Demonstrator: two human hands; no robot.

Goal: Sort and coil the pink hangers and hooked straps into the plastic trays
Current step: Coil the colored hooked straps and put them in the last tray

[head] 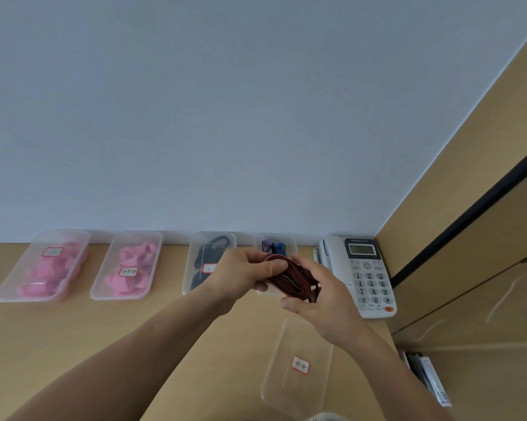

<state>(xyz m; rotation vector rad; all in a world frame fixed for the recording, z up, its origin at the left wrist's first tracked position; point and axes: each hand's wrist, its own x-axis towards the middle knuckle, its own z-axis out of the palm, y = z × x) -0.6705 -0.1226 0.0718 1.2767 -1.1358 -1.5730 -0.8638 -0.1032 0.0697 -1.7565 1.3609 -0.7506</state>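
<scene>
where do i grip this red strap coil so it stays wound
Probably pinch the strap across its middle from above, fingers spanning every loop: it is a long, flat coil, and the left hand and right hand hold only its ends.

Red strap [289, 279] between both hands

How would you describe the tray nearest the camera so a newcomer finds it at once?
Start at the white telephone at the desk's right end. The near tray lies alone in front of it, below the right hand. Unlike the four trays lined against the wall, it shows only a red-bordered label, no hangers or straps.
</scene>
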